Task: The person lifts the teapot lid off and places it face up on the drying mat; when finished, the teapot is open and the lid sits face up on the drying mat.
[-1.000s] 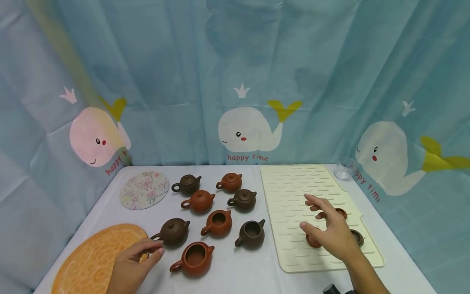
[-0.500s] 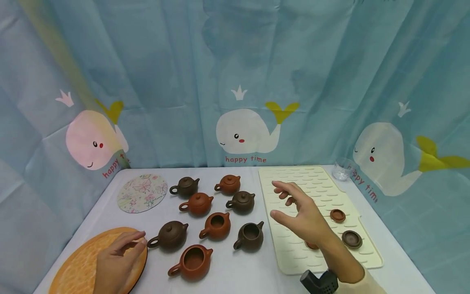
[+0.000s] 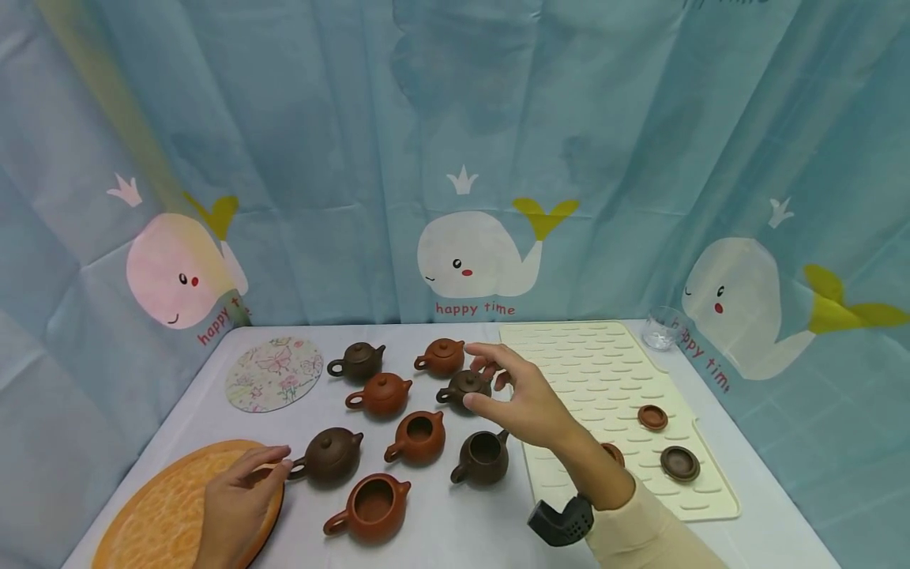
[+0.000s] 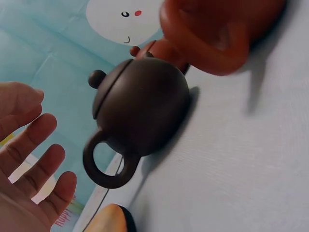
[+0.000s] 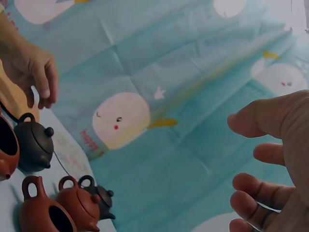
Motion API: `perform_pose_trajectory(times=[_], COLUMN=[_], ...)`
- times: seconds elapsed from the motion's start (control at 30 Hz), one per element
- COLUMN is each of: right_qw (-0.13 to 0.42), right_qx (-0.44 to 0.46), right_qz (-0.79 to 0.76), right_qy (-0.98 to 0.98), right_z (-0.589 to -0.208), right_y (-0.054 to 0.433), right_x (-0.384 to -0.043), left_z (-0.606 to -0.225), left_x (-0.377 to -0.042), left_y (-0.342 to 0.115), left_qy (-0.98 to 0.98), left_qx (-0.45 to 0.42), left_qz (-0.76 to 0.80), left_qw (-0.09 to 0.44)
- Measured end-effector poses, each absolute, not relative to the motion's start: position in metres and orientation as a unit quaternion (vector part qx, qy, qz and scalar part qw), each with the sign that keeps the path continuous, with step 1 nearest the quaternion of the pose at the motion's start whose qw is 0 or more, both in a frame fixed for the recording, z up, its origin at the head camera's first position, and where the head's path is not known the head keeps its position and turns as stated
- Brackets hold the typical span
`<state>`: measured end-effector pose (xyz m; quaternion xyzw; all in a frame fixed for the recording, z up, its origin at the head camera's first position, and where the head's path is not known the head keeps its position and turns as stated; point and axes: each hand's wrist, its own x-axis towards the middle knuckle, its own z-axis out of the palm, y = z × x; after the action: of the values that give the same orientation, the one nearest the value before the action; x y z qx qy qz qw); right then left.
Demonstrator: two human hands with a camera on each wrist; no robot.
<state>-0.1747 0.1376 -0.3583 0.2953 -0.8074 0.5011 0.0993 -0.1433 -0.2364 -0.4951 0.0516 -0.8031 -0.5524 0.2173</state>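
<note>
My left hand [image 3: 238, 502] hovers at the left, fingertips right at the handle of a dark lidded teapot [image 3: 332, 457]. In the left wrist view its fingers [image 4: 36, 135] are spread beside that teapot and hold nothing. My right hand [image 3: 522, 399] hangs in the air with parted thumb and fingers, overlapping a dark lidded teapot [image 3: 455, 391] and close to a red lidded one [image 3: 441, 357]. Nothing is between the fingers in the right wrist view. Two red teapots [image 3: 419, 442] and a dark teapot [image 3: 482, 460] stand without lids.
A cream ridged mat [image 3: 569, 356] on the right bears a red lid [image 3: 652, 417], a dark lid [image 3: 680, 464] and another red lid [image 3: 613, 454] beside my forearm. A clear cup [image 3: 661, 330], a floral round mat [image 3: 276, 374] and an orange round board [image 3: 163, 498] lie around.
My right hand has swept left from above the lids on the cream mat to the back teapots. The left hand drew back slightly, then returned toward the dark teapot's handle.
</note>
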Motion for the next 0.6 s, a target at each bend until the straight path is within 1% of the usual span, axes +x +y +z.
perform_pose_trajectory(times=[0.23, 0.37, 0.6], right_qw=[0.037, 0.026, 0.015], right_qx=[0.301, 0.308, 0.344], right_qz=[0.523, 0.513, 0.485], right_qy=[-0.797, -0.801, -0.804], right_z=[-0.364, -0.364, -0.377], right_y=[0.107, 0.087, 0.053], right_x=[-0.185, -0.185, -0.194], left_z=[-0.507, -0.511, -0.513], left_x=[-0.144, -0.146, -0.146], left_y=[-0.237, -0.237, -0.233], left_qy=[-0.809, -0.817, -0.801], left_qx=[0.064, 0.057, 0.038], left_qz=[-0.544, -0.53, -0.544], left_qw=[0.215, 0.219, 0.246])
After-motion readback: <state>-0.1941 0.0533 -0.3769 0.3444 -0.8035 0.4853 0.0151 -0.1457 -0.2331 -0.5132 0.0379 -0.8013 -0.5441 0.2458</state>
